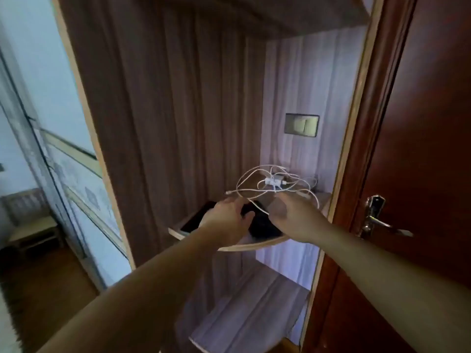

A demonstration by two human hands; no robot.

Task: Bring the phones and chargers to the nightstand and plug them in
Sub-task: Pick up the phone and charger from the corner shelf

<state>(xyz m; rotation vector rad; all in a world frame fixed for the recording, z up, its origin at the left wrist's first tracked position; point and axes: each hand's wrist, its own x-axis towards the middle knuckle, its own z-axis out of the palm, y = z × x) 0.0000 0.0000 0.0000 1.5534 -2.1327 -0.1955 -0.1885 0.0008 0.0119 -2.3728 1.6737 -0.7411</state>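
Two dark phones lie on a curved wooden corner shelf (pixel 244 247): one phone (pixel 192 222) at the left, the other phone (pixel 263 226) in the middle. Behind them sit white charger plugs (pixel 274 180) in a loose tangle of white cable (pixel 251 186). My left hand (pixel 228 216) reaches over the phones, fingers relaxed, thumb touching the middle phone. My right hand (pixel 293 216) hovers just in front of the cable tangle with its fingers spread and holds nothing. A strand of cable runs between the two hands.
A lower shelf (pixel 249 322) sits beneath. A light switch (pixel 302 124) is on the back wall. A dark red door with a metal handle (pixel 377 220) stands close on the right. At far left, a small bench (pixel 33 233) and wooden floor.
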